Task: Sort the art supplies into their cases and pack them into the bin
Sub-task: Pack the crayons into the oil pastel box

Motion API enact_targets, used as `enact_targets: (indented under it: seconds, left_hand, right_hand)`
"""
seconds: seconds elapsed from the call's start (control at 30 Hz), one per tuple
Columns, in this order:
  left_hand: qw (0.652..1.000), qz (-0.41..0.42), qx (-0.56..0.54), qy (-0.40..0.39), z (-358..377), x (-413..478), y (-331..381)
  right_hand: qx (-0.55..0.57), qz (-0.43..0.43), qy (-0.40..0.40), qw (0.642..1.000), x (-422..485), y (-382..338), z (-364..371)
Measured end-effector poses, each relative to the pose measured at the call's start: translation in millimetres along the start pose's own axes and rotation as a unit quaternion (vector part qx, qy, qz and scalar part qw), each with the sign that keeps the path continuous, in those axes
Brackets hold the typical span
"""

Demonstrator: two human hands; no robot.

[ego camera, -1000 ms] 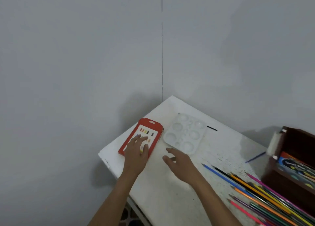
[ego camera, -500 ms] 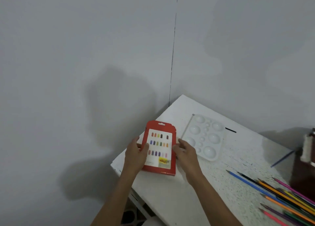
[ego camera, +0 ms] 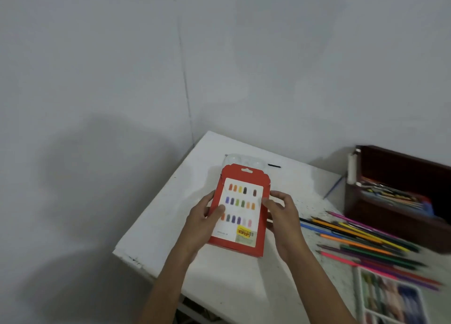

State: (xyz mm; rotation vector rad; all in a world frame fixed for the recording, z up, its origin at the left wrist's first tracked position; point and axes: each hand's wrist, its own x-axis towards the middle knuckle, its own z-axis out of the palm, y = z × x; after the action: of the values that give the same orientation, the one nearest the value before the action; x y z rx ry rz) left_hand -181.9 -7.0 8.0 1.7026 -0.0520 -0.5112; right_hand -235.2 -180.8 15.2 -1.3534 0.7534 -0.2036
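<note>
I had both hands clamped on the red pack [ego camera: 240, 209], a flat, stiff cardboard sleeve, rectangular with notched shoulders and a hang-hole tab at one end. Its face carried a white panel with three rows of small colour swatches and a yellow sticker near the lower corner. The left hand [ego camera: 203, 222] gripped the left long edge, thumb laid across the panel. The right hand [ego camera: 283, 216] pinched the right long edge, thumb in front and fingers curled behind. The pack was held clear of the white tabletop [ego camera: 170, 216], above its left half, printed face towards me. Its long axis ran from the near edge towards the far corner, with the tab end pointing away at the grey wall [ego camera: 97, 79].

Behind the tab lay a white plastic palette [ego camera: 234, 158], mostly hidden by the pack, with only its rounded far rim showing. A short black pen [ego camera: 274, 166] lay just beside it near the far edge. Towards the right edge, thin coloured pencils [ego camera: 361, 240] lay loose and roughly parallel on the speckled surface, near the right wrist. A dark brown bin [ego camera: 402, 177], open-topped and boxy, stood at the far right with more pencils inside. Near the right front sat a tray of crayons [ego camera: 390, 296], too blurred for detail.
</note>
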Motion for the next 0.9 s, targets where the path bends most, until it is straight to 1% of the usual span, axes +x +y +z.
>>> enact_targets:
  seconds: [0.17, 0.23, 0.3, 0.4, 0.47, 0.53, 0.7, 0.77, 0.9]
  left_hand:
    - [0.989, 0.0, 0.019, -0.147, 52, -25, 12]
    - [0.982, -0.007, 0.021, -0.185, 74, -33, 12]
    - [0.979, -0.013, 0.005, -0.205, 102, -42, 10]
    - [0.982, -0.028, -0.057, -0.178, 141, -56, 3]
    - [0.981, -0.043, -0.11, -0.152, 168, -65, -2]
    - [0.979, -0.056, -0.141, -0.135, 195, -77, -7]
    - [0.968, -0.069, -0.218, -0.105, 243, -103, -21]
    - [0.967, -0.078, -0.223, -0.097, 258, -115, -26]
    - [0.984, -0.051, -0.149, -0.086, 277, -133, -36]
  right_hand:
    - [0.075, -0.003, 0.054, 0.996, -26, -4, -88]
    - [0.094, 0.002, 0.071, 0.993, -36, -1, -124]
    - [0.112, 0.002, 0.094, 0.989, -50, 3, -164]
    - [0.129, 0.014, 0.123, 0.984, -72, 10, -215]
    - [0.126, 0.014, 0.133, 0.983, -85, 14, -245]
    - [0.12, 0.015, 0.142, 0.982, -100, 23, -275]
    - [0.102, 0.033, 0.133, 0.985, -127, 44, -328]
    - [0.087, 0.038, 0.129, 0.987, -136, 52, -343]
    - [0.03, 0.032, 0.144, 0.989, -148, 65, -361]
